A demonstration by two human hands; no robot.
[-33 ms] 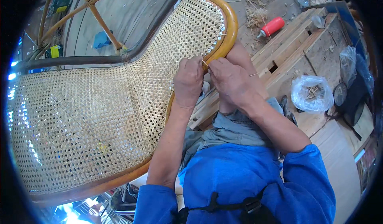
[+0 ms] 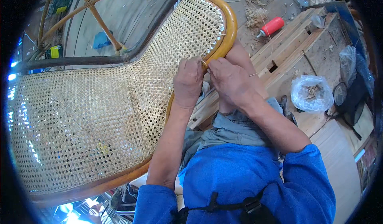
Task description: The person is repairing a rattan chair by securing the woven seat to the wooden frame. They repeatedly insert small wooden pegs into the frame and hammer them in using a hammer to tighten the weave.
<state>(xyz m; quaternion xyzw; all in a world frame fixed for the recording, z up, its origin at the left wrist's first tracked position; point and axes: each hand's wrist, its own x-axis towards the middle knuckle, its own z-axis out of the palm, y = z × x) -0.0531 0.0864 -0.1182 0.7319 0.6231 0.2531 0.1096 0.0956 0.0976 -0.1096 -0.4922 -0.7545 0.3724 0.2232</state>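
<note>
A chair with a woven cane panel [image 2: 79,112] and a bent, varnished rattan frame [image 2: 229,18] lies on the left and reaches across in front of me. At the inner edge of its curved end, my left hand [image 2: 188,80] is closed against the weave; its grip hides what is in it. Just right of it, my right hand [image 2: 230,80] pinches a thin pale cane strip, whose end pokes out behind the knuckles. A short bit of strip shows between the hands at the rim. White loops and a small peg [image 2: 222,34] line the panel's edge farther up.
A red squeeze bottle [image 2: 273,26] lies on the floor near wooden slats [image 2: 291,48]. To the right sits a clear plastic bag [image 2: 312,93] of small wooden pegs, beside a black strapped item [image 2: 355,100]. Cane shavings [image 2: 255,16] are scattered beyond the chair. A rattan framework [image 2: 89,4] stands at far left.
</note>
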